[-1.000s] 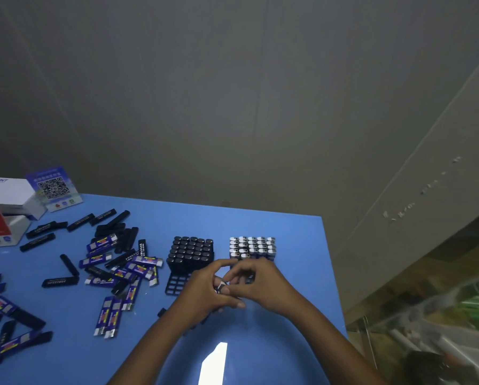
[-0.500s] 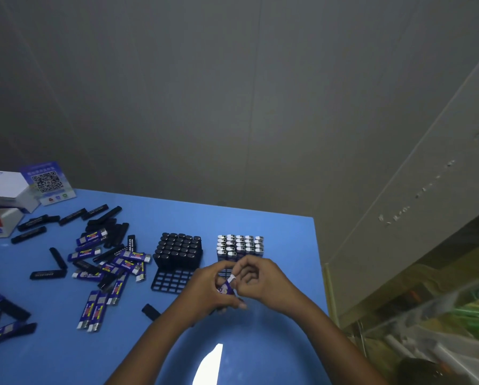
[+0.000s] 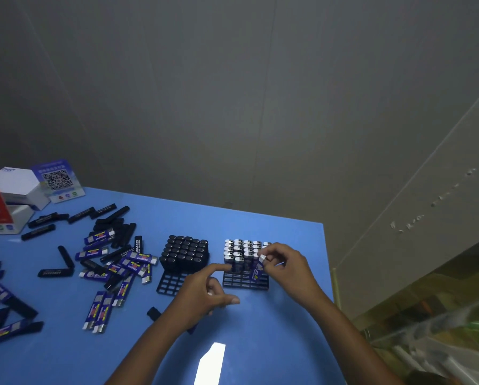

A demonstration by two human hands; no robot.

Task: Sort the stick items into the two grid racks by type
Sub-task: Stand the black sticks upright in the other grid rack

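Note:
Two black grid racks stand side by side on the blue table (image 3: 288, 315). The left rack (image 3: 168, 283) holds several black sticks (image 3: 185, 251) in its far rows. The right rack (image 3: 245, 282) holds several purple silver-capped sticks (image 3: 237, 250). My right hand (image 3: 285, 269) pinches a purple stick (image 3: 256, 270) upright by its cap, over the right rack's near right cells. My left hand (image 3: 205, 293) hovers just left of that rack, fingers loosely apart, index finger pointing at it, holding nothing. Loose black and purple sticks (image 3: 116, 262) lie scattered to the left.
White and red boxes (image 3: 8, 198) and a QR-code card (image 3: 57, 180) stand at the far left corner. The table's right edge (image 3: 328, 273) runs close beside the right rack. A short black piece (image 3: 153, 313) lies near my left forearm.
My hands have parted. The purple stick they held together is now in my right hand alone, lifted over the right rack. My left hand has let go and drawn back.

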